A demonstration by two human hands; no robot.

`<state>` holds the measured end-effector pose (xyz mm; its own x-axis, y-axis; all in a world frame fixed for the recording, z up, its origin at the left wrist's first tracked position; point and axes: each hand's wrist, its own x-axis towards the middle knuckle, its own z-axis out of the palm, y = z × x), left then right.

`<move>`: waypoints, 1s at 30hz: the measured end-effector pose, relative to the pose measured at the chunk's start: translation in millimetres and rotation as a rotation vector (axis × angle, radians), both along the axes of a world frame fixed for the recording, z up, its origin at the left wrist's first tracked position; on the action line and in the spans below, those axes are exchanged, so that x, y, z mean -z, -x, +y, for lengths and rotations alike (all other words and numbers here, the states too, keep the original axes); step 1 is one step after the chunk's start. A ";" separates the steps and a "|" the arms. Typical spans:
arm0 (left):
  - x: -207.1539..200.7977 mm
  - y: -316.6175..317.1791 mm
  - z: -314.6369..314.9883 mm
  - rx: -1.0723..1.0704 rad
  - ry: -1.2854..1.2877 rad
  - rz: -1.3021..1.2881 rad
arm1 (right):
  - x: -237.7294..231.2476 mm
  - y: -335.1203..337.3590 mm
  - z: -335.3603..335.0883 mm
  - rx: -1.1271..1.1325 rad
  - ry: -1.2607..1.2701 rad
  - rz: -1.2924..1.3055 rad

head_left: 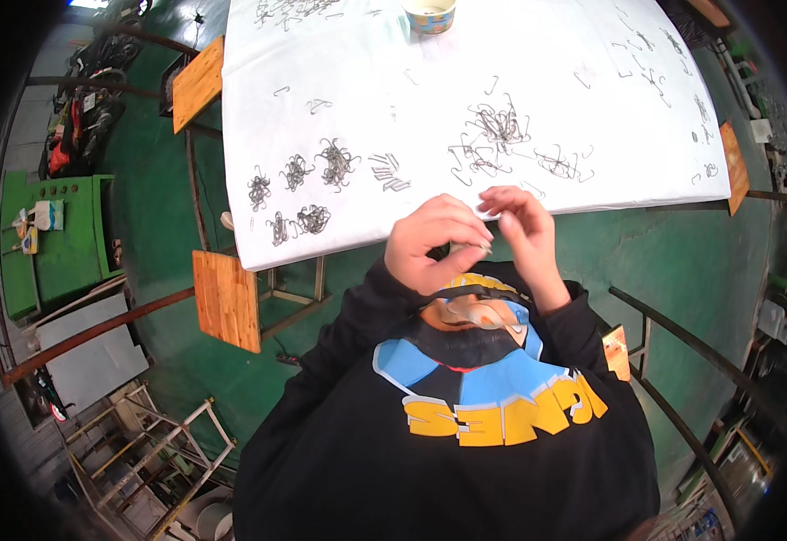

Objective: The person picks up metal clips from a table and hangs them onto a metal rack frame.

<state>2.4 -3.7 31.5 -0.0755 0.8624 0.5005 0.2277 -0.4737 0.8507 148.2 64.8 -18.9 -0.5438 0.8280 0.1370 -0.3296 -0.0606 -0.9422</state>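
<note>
Hands [474, 239] at table edge [393, 239], wire clips [499, 126] beyond

White-covered table [538, 54] bears wire hook clusters [336, 164] and a paper cup [430, 14]

Both hands meet at the near edge of a white-covered table [592, 108]. The left hand [434, 243] curls around small wire pieces, and the right hand [524, 230] pinches at them. Bunched wire hooks [317, 171] and a looser tangle [497, 126] lie on the cloth beyond, with a paper cup [430, 13] far back.
</note>
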 end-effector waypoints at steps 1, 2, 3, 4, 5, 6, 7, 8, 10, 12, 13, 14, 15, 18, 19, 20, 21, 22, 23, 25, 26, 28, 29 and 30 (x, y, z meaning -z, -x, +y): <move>-0.4 -0.8 -1.4 0.048 0.005 0.014 | 13.8 -0.8 12.9 0.056 -0.116 -0.271; 2.0 -3.5 0.7 0.076 -0.030 0.017 | 31.3 1.9 29.6 0.081 -0.224 -0.434; 5.9 -5.9 -1.2 0.076 -0.014 0.008 | 44.2 10.5 43.0 0.131 -0.337 -0.562; 9.5 -8.1 -0.8 0.084 -0.002 -0.002 | 55.9 15.8 57.0 0.126 -0.468 -0.698; 13.1 -8.9 -1.9 0.083 0.008 -0.012 | 62.1 23.6 65.5 0.151 -0.615 -0.770; 14.2 -9.5 -2.2 0.074 0.017 -0.014 | 65.2 31.2 72.7 0.181 -0.762 -0.842; 14.6 -9.3 -3.2 0.071 0.021 -0.012 | 68.1 38.5 78.1 0.209 -0.911 -0.911; 14.7 -9.1 -3.9 0.069 0.025 -0.009 | 72.1 44.7 85.1 0.183 -0.997 -1.003; 15.6 -9.0 -6.4 0.070 0.035 -0.010 | 77.4 56.2 94.4 0.117 -1.163 -1.183; 16.9 -9.8 -8.3 0.082 0.035 -0.012 | 79.0 65.0 95.8 0.031 -1.208 -1.269; 17.0 -10.4 -9.0 0.081 0.033 -0.001 | 79.1 69.4 97.1 -0.012 -1.232 -1.309; 17.1 -11.2 -9.5 0.082 0.031 0.009 | 80.0 72.7 100.9 -0.035 -1.234 -1.322; 17.3 -12.2 -11.3 0.082 0.032 0.017 | 81.9 74.5 104.0 -0.061 -1.234 -1.335; 17.6 -11.2 -14.2 0.062 0.058 0.037 | 83.2 76.7 109.5 -0.076 -1.147 -1.313; 18.2 -10.8 -15.1 0.048 0.058 0.034 | 81.6 76.3 110.9 -0.070 -1.104 -1.294; 19.2 -10.4 -15.9 0.036 0.059 0.031 | 78.6 69.5 111.4 -0.016 -0.973 -1.164; 20.3 -10.5 -16.9 0.023 0.060 0.028 | 76.7 63.4 113.9 0.020 -0.789 -1.044; 21.1 -10.6 -16.9 0.008 0.069 0.013 | 75.0 57.0 117.1 0.056 -0.605 -0.922; 22.0 -10.5 -15.9 -0.005 0.079 -0.002 | 72.6 51.7 119.4 0.093 -0.422 -0.798; 24.7 -11.1 -14.3 -0.036 0.085 -0.021 | 49.3 37.6 108.4 0.085 -0.004 -0.516; 26.7 -10.3 -14.0 -0.062 0.080 -0.025 | 36.2 32.4 97.0 0.057 0.166 -0.366; 27.8 -6.9 -13.6 -0.102 0.058 -0.027 | 12.2 22.9 67.3 -0.005 0.395 -0.077; 27.1 -6.0 -13.4 -0.110 0.068 -0.044 | 0.3 17.7 50.1 -0.035 0.456 0.061; 27.6 -5.4 -15.5 -0.125 0.080 -0.058 | -9.2 13.8 34.0 -0.092 0.472 0.132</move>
<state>7.8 -19.2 4.0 -0.2120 0.8812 0.4224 0.2301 -0.3751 0.8980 134.3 98.8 -9.7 -0.6205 0.7660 -0.1682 -0.4177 -0.5044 -0.7557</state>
